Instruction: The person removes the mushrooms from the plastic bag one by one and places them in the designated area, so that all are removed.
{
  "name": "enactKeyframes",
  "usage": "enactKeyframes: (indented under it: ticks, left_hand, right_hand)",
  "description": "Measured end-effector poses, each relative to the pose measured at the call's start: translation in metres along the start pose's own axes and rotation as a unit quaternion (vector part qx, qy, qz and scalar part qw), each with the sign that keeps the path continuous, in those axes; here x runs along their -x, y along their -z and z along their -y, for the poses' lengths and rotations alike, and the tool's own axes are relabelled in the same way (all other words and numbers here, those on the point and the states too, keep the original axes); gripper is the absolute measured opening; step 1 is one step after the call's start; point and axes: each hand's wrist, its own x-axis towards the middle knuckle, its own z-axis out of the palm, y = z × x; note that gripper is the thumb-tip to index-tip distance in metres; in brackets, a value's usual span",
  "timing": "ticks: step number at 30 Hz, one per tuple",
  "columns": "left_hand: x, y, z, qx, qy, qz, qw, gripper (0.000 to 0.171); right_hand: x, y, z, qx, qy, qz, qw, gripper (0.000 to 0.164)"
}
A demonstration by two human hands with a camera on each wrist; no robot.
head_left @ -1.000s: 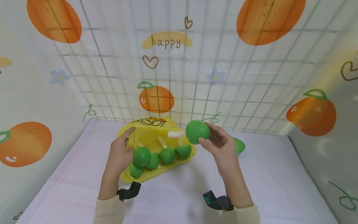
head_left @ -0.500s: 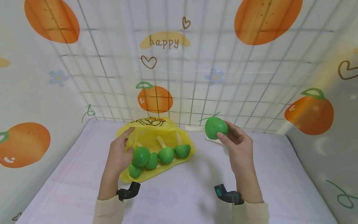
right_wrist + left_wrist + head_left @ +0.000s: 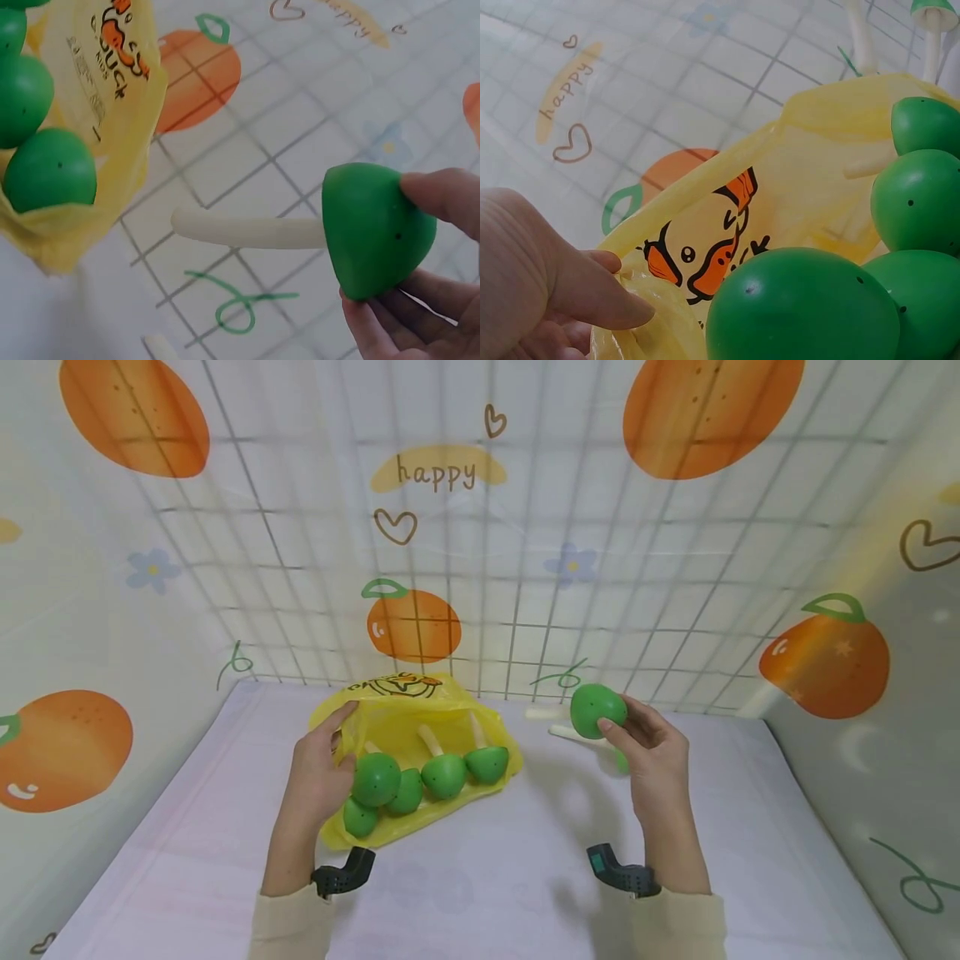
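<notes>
With its thumb on the cap, my right hand (image 3: pixel 651 743) holds a toy mushroom (image 3: pixel 595 710) above the table, to the right of the bag. This mushroom has a green cap with small black dots, and its white stem (image 3: pixel 251 231) points left. My left hand (image 3: pixel 318 768) pinches the left edge of a yellow plastic bag (image 3: pixel 397 727) with a duck print, and the bag's mouth gapes toward me. Several more green-capped mushrooms (image 3: pixel 444 777) lie in it, stems pointing inward. Behind my right hand, another mushroom (image 3: pixel 622 763) lies on the table, partly hidden.
A pale table (image 3: pixel 465 893) spreads under both hands. Behind it rises a wire grid (image 3: pixel 517 602) covered by a sheet printed with oranges, and similar sheets enclose the left and right sides. Each wrist wears a black camera mount (image 3: pixel 626 872).
My right hand has carried its mushroom rightward, away from the bag's mouth. The left hand keeps its grip on the bag. The mushroom lying behind has become differently covered.
</notes>
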Motion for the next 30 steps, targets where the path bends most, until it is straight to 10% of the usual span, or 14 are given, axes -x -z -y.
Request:
enactKeyframes:
  ticks: [30]
  left_hand:
    - [0.001,-0.001,0.0,-0.006,0.009,0.003,0.9999,0.074]
  right_hand:
    - [-0.008,0.014,-0.023,0.183,-0.049,0.016,0.982,0.061]
